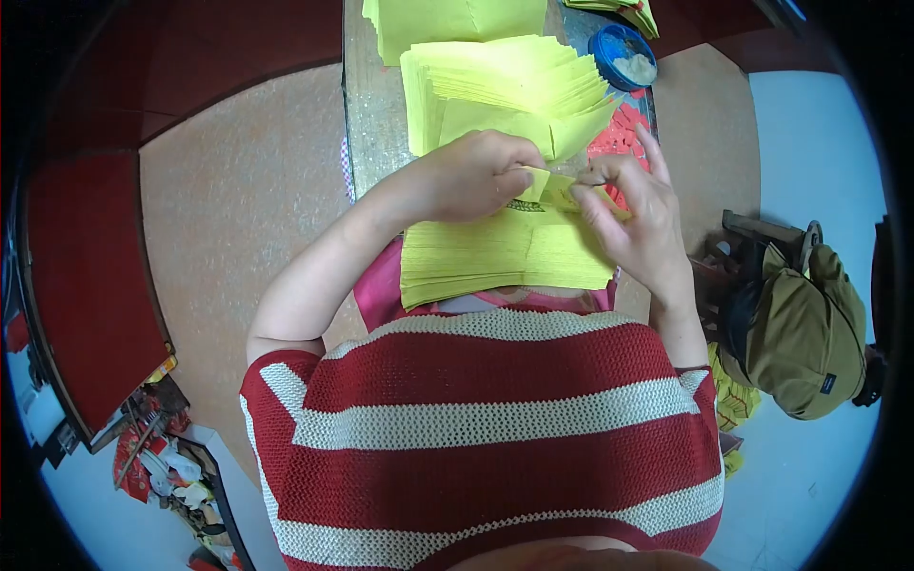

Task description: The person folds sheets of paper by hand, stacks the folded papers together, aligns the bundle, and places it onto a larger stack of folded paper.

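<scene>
Both my hands are over a fanned stack of yellow paper (pixel 505 255) at the near end of the bench. My left hand (pixel 481 176) is closed, its thumb and fingers pinching the edge of a yellow sheet (pixel 537 183). To its right, my right hand (pixel 638 205) has thumb and index finger together at the same sheet's other side, with another finger raised. A dark printed mark (pixel 525 206) shows on the paper between the hands. Beyond them lies a second fanned yellow stack (pixel 500 86).
More yellow sheets (pixel 457 19) lie at the bench's far end. Red paper pieces (pixel 621 135) sit to the right, below a blue tub (pixel 623 57) holding something whitish. A green bag (pixel 804 328) stands at the right. A red panel (pixel 86 285) is at the left.
</scene>
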Action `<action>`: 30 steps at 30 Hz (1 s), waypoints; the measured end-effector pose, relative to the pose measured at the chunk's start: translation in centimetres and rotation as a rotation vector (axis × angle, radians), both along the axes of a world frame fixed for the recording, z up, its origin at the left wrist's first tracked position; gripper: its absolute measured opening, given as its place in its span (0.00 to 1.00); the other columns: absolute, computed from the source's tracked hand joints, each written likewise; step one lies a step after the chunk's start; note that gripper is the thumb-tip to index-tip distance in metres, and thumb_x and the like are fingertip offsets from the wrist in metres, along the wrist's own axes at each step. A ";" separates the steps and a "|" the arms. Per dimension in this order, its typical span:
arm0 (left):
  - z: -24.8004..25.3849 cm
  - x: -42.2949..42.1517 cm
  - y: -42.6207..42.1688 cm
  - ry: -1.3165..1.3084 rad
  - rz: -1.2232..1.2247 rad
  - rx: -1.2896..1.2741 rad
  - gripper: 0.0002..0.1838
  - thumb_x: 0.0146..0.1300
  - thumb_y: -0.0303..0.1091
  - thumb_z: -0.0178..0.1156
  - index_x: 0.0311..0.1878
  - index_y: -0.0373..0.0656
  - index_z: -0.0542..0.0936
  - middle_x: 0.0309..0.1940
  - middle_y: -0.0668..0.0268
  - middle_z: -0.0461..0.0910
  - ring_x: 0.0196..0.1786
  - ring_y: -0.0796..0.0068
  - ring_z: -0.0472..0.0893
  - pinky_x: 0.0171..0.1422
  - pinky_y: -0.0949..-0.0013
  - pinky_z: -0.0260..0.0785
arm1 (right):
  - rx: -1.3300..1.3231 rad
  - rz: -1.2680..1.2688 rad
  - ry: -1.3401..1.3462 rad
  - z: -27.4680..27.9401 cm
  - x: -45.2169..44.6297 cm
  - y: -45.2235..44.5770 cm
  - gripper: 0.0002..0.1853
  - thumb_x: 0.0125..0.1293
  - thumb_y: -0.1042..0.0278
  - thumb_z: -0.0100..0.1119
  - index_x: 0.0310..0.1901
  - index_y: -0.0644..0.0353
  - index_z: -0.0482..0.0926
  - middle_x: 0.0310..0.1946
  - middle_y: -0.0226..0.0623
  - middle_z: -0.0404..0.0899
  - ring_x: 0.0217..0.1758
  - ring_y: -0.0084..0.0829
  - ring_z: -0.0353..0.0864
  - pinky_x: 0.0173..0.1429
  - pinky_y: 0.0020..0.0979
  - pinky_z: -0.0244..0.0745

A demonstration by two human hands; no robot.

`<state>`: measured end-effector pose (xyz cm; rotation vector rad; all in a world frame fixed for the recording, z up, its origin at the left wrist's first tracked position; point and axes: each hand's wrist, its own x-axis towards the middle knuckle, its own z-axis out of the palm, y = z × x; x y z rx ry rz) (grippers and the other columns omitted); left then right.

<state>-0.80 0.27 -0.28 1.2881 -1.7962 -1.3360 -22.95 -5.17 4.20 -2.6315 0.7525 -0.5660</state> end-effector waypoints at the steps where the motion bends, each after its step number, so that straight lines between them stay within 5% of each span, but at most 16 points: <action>1: 0.1 0.0 -0.2 0.035 0.041 0.090 0.11 0.72 0.33 0.53 0.47 0.36 0.81 0.24 0.68 0.77 0.28 0.80 0.73 0.35 0.70 0.68 | 0.008 0.005 0.012 0.0 -0.1 0.3 0.07 0.60 0.72 0.67 0.37 0.56 0.76 0.28 0.31 0.82 0.33 0.32 0.85 0.77 0.54 0.54; 5: 0.0 -0.2 -0.2 0.086 0.151 0.250 0.11 0.71 0.33 0.54 0.45 0.35 0.82 0.22 0.75 0.74 0.25 0.87 0.69 0.30 0.75 0.65 | 0.076 0.071 0.161 -0.3 0.1 0.9 0.08 0.60 0.70 0.67 0.37 0.57 0.77 0.28 0.31 0.81 0.37 0.32 0.85 0.78 0.54 0.51; 18: 0.9 -0.2 0.1 0.021 -0.017 0.087 0.09 0.71 0.33 0.57 0.44 0.38 0.81 0.22 0.72 0.74 0.26 0.82 0.71 0.32 0.73 0.66 | -0.022 0.027 0.035 -0.6 1.3 -0.1 0.08 0.59 0.74 0.67 0.33 0.55 0.75 0.25 0.29 0.79 0.33 0.29 0.84 0.78 0.55 0.51; 21: 0.6 -0.3 -0.5 0.039 -0.003 0.171 0.09 0.71 0.34 0.58 0.44 0.38 0.83 0.23 0.71 0.76 0.27 0.82 0.72 0.34 0.72 0.67 | 0.042 0.026 0.005 -0.5 1.0 -0.6 0.07 0.58 0.75 0.66 0.34 0.55 0.76 0.27 0.29 0.80 0.37 0.30 0.84 0.78 0.54 0.51; 24: -0.4 -0.1 -1.8 0.035 -0.019 0.222 0.11 0.70 0.35 0.60 0.46 0.37 0.84 0.27 0.72 0.79 0.31 0.83 0.75 0.38 0.73 0.71 | -0.226 0.016 0.016 0.9 0.3 0.5 0.08 0.58 0.71 0.68 0.39 0.55 0.80 0.32 0.32 0.82 0.44 0.32 0.84 0.78 0.54 0.52; 26: -2.3 0.3 -3.3 0.123 0.201 0.090 0.13 0.69 0.36 0.62 0.48 0.36 0.84 0.32 0.72 0.83 0.35 0.85 0.78 0.41 0.75 0.73 | -0.161 0.084 0.211 1.5 0.6 2.2 0.13 0.58 0.65 0.70 0.45 0.55 0.83 0.38 0.34 0.84 0.50 0.34 0.84 0.79 0.55 0.50; 27: -1.9 0.9 -4.0 0.131 0.249 0.081 0.14 0.68 0.37 0.62 0.48 0.35 0.84 0.35 0.71 0.85 0.38 0.84 0.80 0.44 0.76 0.74 | -0.148 0.228 0.272 1.1 0.5 2.6 0.16 0.59 0.60 0.70 0.45 0.58 0.84 0.40 0.38 0.85 0.48 0.37 0.85 0.72 0.51 0.64; 28: -1.3 1.5 -4.5 0.129 0.248 0.076 0.14 0.68 0.37 0.62 0.48 0.35 0.84 0.35 0.71 0.85 0.38 0.84 0.80 0.44 0.76 0.74 | -0.153 0.227 0.271 0.9 0.4 2.6 0.16 0.59 0.60 0.70 0.45 0.58 0.84 0.40 0.38 0.85 0.48 0.37 0.85 0.72 0.51 0.64; 30: 0.2 2.6 -4.8 0.059 0.362 0.062 0.14 0.67 0.36 0.64 0.47 0.35 0.84 0.37 0.68 0.86 0.38 0.83 0.81 0.44 0.76 0.74 | 0.262 0.156 0.281 0.7 0.2 2.4 0.16 0.60 0.59 0.68 0.44 0.63 0.83 0.41 0.43 0.85 0.47 0.41 0.85 0.58 0.43 0.79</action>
